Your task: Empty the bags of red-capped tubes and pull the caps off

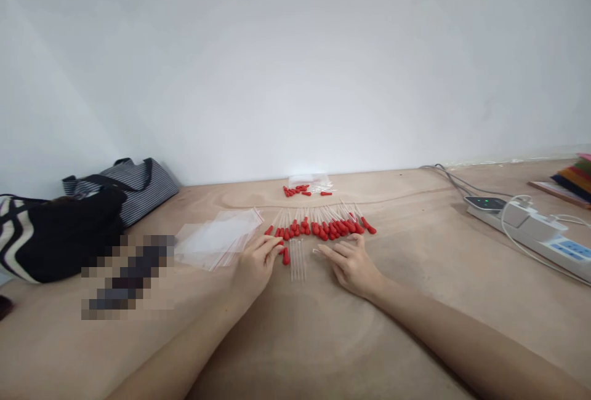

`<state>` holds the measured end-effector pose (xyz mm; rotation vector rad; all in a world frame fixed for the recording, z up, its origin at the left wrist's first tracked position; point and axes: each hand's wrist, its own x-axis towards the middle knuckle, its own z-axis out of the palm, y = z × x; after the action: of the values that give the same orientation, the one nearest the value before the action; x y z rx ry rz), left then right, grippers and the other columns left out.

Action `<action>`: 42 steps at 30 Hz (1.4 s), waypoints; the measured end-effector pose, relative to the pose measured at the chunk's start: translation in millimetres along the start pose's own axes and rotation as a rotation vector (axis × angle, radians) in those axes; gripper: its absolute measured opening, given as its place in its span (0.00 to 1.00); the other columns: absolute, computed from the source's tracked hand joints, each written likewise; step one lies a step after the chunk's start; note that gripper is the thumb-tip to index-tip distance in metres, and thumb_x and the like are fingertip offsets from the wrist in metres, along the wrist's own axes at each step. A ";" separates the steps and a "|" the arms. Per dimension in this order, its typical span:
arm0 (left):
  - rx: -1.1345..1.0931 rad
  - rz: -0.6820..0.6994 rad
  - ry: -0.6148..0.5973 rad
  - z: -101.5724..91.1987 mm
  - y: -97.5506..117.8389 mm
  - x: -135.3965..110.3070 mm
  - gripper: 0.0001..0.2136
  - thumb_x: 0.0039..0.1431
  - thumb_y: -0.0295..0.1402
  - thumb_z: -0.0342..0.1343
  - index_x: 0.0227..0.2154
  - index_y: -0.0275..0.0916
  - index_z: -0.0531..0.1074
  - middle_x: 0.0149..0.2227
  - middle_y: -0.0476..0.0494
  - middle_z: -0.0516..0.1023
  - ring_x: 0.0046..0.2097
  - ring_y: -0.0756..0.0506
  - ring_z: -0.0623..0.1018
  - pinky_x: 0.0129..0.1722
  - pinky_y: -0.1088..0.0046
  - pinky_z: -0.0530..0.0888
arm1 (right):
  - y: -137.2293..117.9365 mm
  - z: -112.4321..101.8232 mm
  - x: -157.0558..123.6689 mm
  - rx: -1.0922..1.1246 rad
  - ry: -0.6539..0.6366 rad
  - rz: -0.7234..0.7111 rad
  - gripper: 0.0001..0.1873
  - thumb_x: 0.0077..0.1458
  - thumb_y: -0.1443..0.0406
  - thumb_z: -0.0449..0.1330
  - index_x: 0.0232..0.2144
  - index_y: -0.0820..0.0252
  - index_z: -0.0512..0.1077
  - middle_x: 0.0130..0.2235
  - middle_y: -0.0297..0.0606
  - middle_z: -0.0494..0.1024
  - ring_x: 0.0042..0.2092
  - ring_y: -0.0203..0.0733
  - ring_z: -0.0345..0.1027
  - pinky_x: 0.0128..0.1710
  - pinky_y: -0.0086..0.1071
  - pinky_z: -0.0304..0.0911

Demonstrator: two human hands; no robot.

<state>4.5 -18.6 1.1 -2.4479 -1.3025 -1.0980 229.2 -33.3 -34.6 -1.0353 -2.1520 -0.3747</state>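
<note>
My left hand [259,263] is closed in a pinch, with a red rubber bulb [281,244] at its fingertips. Just beneath those fingertips, another red bulb [285,256] lies on the table. Several clear thin tubes [298,261] lie side by side between my two hands. The fingers of my right hand [353,264] are closed around a clear tube [316,251]; only its end shows, pointing left, and the rest is hidden by the hand. Beyond both hands stretches a row of droppers [330,228], their red bulbs toward me and their pale stems pointing away.
Loose red bulbs [295,190] and a clear bag with thin tubes [311,181] lie near the wall. Flat zip bags [219,237] are at the left, with a black bag [69,234] and a striped bag [159,188] beyond. A power strip [535,234] with cables sits right.
</note>
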 end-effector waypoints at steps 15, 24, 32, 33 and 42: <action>-0.043 -0.272 -0.142 6.2 -15.3 0.5 0.07 0.51 0.37 0.50 0.27 0.39 0.68 0.26 0.50 0.73 0.27 0.49 0.72 0.28 0.73 0.69 | -37.6 26.5 21.1 0.152 -0.183 0.271 0.12 0.49 0.76 0.46 0.30 0.64 0.67 0.36 0.43 0.66 0.40 0.40 0.59 0.38 0.35 0.49; 0.038 -0.150 -0.054 10.2 -17.2 6.0 0.08 0.52 0.38 0.51 0.29 0.39 0.70 0.30 0.46 0.75 0.34 0.45 0.72 0.36 0.67 0.68 | -37.7 23.3 21.1 0.208 -0.157 0.208 0.11 0.54 0.73 0.46 0.36 0.61 0.66 0.40 0.42 0.68 0.43 0.39 0.60 0.41 0.35 0.50; 0.217 -0.284 -0.211 34.2 -11.3 52.4 0.11 0.47 0.43 0.53 0.25 0.42 0.74 0.32 0.44 0.73 0.40 0.40 0.69 0.39 0.63 0.64 | -35.3 14.0 18.2 0.254 -0.113 0.185 0.12 0.53 0.73 0.46 0.37 0.60 0.67 0.38 0.39 0.70 0.41 0.37 0.62 0.43 0.36 0.48; 0.238 -0.309 -0.234 39.2 -10.9 58.7 0.12 0.46 0.44 0.53 0.23 0.42 0.74 0.33 0.43 0.74 0.41 0.40 0.69 0.39 0.63 0.64 | -34.6 10.7 17.6 0.251 -0.108 0.184 0.12 0.53 0.72 0.46 0.36 0.60 0.67 0.38 0.38 0.70 0.41 0.37 0.62 0.43 0.36 0.47; 0.317 -0.390 -0.235 43.8 -9.1 68.6 0.09 0.47 0.36 0.52 0.19 0.40 0.72 0.29 0.41 0.74 0.38 0.39 0.70 0.36 0.64 0.64 | -14.6 0.8 14.0 0.120 0.020 0.188 0.10 0.51 0.70 0.50 0.34 0.59 0.69 0.37 0.39 0.72 0.39 0.38 0.62 0.44 0.39 0.45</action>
<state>44.9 51.5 13.9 -2.1887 -1.9187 -0.6128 211.6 -34.2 -24.7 -1.1484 -2.0131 -0.1645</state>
